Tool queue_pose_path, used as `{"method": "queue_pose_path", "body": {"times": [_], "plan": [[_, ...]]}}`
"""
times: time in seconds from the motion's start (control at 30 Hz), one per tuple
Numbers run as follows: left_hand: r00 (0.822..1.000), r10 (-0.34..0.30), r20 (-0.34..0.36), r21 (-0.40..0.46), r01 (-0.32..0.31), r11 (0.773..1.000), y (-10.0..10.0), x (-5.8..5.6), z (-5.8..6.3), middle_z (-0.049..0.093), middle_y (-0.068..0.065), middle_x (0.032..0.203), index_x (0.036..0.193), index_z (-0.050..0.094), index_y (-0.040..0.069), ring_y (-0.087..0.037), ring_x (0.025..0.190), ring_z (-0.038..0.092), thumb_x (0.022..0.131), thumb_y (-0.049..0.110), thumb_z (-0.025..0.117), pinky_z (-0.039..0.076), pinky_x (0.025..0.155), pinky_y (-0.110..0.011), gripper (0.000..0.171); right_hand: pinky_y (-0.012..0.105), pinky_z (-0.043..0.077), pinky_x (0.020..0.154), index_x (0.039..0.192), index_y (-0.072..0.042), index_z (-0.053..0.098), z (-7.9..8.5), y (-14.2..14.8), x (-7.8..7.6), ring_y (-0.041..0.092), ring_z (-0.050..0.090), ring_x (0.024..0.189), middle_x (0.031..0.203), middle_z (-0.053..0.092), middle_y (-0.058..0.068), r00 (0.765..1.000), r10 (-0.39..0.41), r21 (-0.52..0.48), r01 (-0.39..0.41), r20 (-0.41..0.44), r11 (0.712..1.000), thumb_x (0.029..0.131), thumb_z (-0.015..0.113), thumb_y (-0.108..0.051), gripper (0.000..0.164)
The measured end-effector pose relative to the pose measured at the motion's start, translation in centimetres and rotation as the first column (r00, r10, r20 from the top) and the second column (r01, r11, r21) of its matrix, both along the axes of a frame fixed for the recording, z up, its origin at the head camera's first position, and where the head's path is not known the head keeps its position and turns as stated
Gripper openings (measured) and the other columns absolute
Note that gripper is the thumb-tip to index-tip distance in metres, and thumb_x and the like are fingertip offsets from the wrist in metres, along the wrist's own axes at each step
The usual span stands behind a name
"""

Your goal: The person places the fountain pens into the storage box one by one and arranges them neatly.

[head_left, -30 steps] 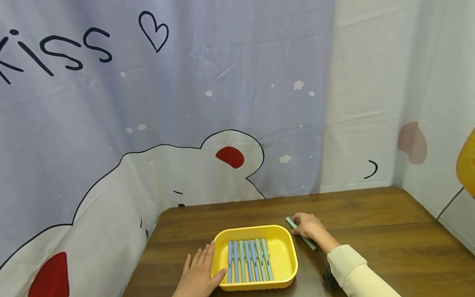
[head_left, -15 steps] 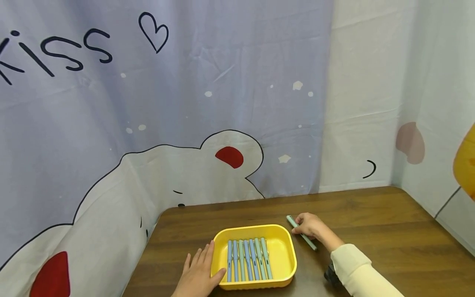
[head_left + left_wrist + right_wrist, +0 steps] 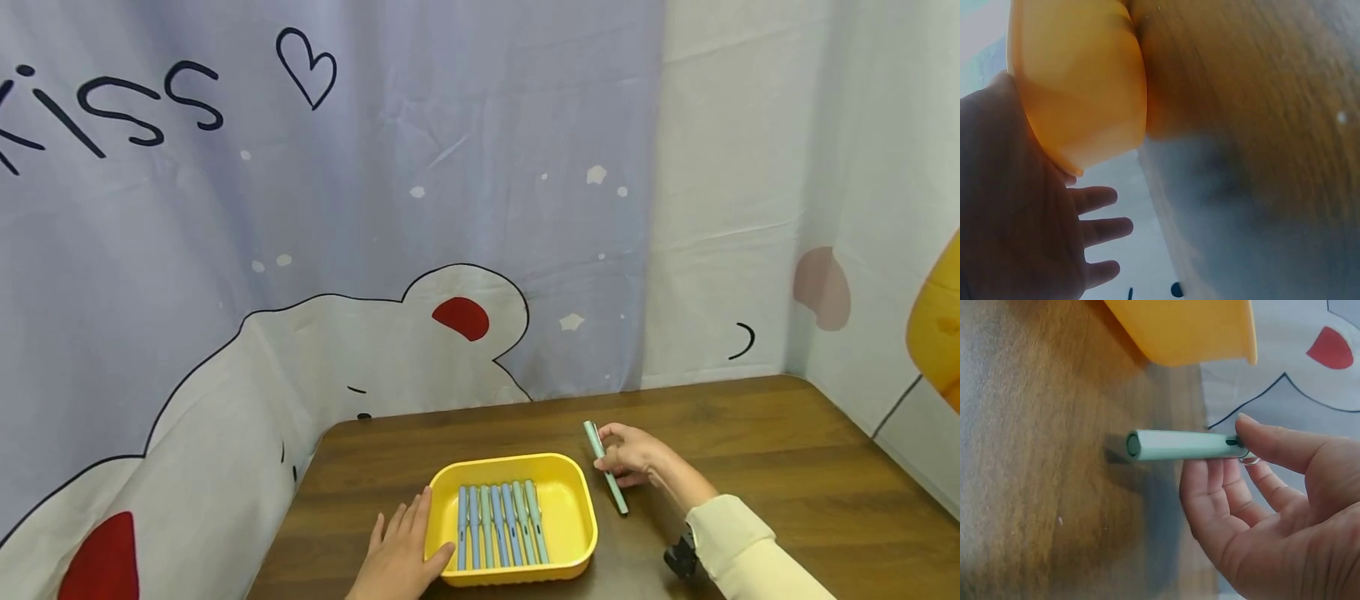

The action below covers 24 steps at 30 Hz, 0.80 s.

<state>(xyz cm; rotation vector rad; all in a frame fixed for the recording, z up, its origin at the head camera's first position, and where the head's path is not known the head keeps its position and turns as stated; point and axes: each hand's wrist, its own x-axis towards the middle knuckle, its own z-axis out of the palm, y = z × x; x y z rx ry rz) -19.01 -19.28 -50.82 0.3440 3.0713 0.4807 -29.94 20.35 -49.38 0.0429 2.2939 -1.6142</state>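
Observation:
My right hand pinches a pale green capped pen between thumb and fingers, to the right of the yellow tray. In the right wrist view the barrel end of the pen points away from the palm, over the tabletop. Several blue and green pens lie side by side in the tray, caps toward the far side. My left hand rests against the tray's left side with fingers straight and its thumb at the near left corner. The left wrist view shows that palm beside the tray's outer wall.
The tray stands on a brown wooden table. A printed curtain hangs behind the table and along its sides. A small black object sits at the right cuff.
My right hand has turned the green pen to a steeper angle and drawn it slightly to the right, its near end swinging toward the tray. The left hand stays at the tray.

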Motion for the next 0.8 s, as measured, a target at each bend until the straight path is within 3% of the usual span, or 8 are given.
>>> {"method": "queue_pose_path", "body": {"times": [0.33,0.8], "plan": [[1.0,0.004,-0.001,0.018,-0.004,1.0,0.2,0.3,0.3,0.041,-0.02,0.157,0.161,0.025,0.006,-0.048,0.14,0.04,0.097,0.058,0.059,0.016,0.112,-0.075,0.089,0.045,0.062,0.072,0.155,-0.001,0.035,1.3,-0.8,1.2,0.02,0.068,0.081,0.097,0.064,0.013,0.996,-0.001,-0.042,-0.003,-0.09,0.999,0.088,0.077,-0.003,0.08],[1.0,0.013,0.015,0.011,-0.013,1.0,0.1,0.4,0.5,0.039,-0.02,0.158,0.162,0.023,0.009,-0.048,0.143,0.036,0.098,0.059,0.056,0.014,0.114,-0.073,0.088,0.041,0.062,0.068,0.155,-0.006,0.038,3.9,-3.4,4.0,0.02,0.067,0.074,0.086,0.057,0.008,0.985,-0.012,-0.06,0.001,-0.17,0.998,0.087,0.079,-0.004,0.079]]}}
